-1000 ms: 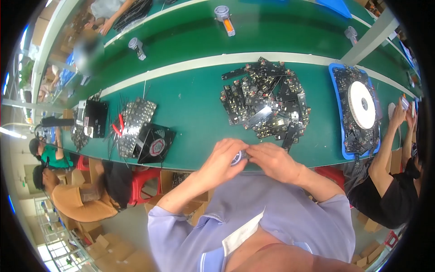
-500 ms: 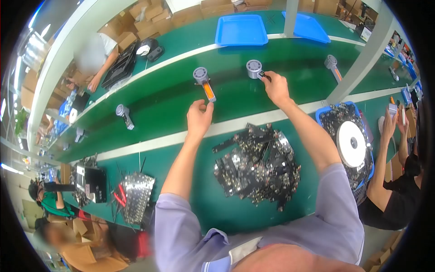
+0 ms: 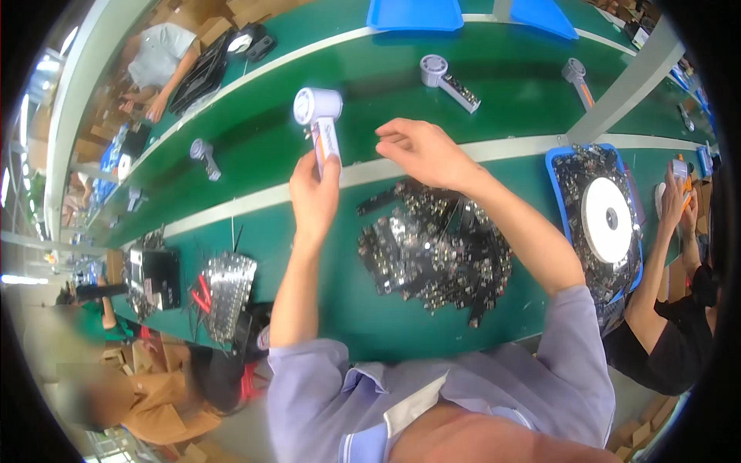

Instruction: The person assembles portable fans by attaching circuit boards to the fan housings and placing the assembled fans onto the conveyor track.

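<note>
I'm watching my left grip [image 3: 315, 189] pinching the handheld fan [image 3: 326, 130] by its handle's lower end, its long axis pointing away from me, head outermost. My right grip [image 3: 426, 156] is hovering rightward, apart, loosely spread, seemingly empty, near the circuit boards [image 3: 432, 255].

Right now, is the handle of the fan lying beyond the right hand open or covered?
Open: a dark circuit board shows bare along the handle of that fan.
</note>
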`<state>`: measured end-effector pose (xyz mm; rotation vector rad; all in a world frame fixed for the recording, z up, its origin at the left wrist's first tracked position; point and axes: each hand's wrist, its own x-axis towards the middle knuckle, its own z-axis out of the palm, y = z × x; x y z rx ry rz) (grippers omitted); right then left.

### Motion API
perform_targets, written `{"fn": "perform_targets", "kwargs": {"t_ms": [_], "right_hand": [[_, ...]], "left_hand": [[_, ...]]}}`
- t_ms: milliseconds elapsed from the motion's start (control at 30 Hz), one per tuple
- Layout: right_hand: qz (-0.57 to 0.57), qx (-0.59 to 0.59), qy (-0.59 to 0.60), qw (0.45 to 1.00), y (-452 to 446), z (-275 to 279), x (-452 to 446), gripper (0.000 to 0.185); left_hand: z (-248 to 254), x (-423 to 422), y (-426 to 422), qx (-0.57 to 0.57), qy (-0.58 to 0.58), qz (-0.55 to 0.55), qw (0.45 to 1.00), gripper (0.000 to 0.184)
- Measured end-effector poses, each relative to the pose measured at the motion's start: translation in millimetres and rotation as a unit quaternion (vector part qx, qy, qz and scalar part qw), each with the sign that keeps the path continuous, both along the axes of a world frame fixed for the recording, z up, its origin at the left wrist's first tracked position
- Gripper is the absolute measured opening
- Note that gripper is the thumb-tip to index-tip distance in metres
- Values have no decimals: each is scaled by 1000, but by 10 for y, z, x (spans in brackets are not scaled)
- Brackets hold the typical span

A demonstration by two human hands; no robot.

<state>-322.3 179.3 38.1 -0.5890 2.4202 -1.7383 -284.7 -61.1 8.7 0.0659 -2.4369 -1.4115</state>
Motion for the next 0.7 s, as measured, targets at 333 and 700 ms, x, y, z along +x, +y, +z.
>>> {"fn": "perform_targets", "kwargs": {"t_ms": [333, 700], "right_hand": [[141, 305, 313, 888, -397, -777, 247, 6], [52, -140, -220, 964, -62, -42, 1117, 24]], "left_hand": [[-379, 3020, -119, 29, -104, 103, 989, 26], [-64, 3097, -173, -244, -44, 54, 967, 25]]}}
